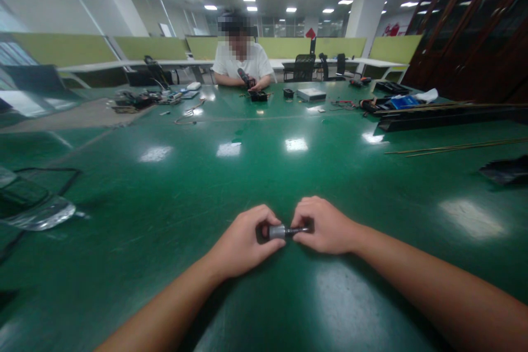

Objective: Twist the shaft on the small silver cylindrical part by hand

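Low over the green table, my left hand [251,241] is closed around a short grey metal cylinder [277,231], thumb below and fingers above. From the cylinder's right end a thin dark rod [295,230] runs toward my right hand [324,225]. That hand pinches the rod between thumb and fingers. The two hands are a small gap apart, with the cylinder and rod in one line between them. Whether the two parts are joined or only touching I cannot tell. Fingers hide both outer ends.
A clear plastic bottle [37,206] lies at the left. Across the table [247,176] sits a person in a white shirt [264,60], holding a dark tool. A grey box [311,94], thin brass-coloured rods [457,147] and a black bag [505,170] lie farther right.
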The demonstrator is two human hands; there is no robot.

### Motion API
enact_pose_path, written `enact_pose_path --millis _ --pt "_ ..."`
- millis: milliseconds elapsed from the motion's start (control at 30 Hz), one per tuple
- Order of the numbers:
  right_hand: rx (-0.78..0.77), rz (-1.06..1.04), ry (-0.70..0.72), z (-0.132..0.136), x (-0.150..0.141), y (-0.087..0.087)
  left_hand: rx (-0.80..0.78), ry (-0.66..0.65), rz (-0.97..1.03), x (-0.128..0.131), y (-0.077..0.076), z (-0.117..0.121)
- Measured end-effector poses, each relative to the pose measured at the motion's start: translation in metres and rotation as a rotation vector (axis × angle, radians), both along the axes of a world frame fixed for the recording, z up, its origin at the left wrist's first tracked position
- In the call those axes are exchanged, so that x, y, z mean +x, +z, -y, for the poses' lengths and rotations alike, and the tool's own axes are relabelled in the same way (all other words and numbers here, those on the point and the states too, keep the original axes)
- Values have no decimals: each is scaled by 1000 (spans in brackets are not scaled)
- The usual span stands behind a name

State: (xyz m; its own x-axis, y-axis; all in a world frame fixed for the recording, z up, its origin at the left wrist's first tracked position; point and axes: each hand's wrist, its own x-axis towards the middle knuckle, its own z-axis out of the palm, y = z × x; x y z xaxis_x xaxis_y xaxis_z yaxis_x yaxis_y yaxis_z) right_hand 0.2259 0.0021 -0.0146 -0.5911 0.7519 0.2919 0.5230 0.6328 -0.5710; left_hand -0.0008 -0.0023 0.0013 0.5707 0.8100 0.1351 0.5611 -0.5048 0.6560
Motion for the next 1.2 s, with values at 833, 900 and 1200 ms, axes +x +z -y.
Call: enact_pose_path --millis 833,900,1200 --pt "-82 66 26 -10 17 8 -13 3 -5 -1 -2 0" --pt "-94 74 31 -11 18 9 -15 1 -2 -1 -2 0" --pt "-234 96 56 -19 32 11 -32 0 4 -1 -1 1"
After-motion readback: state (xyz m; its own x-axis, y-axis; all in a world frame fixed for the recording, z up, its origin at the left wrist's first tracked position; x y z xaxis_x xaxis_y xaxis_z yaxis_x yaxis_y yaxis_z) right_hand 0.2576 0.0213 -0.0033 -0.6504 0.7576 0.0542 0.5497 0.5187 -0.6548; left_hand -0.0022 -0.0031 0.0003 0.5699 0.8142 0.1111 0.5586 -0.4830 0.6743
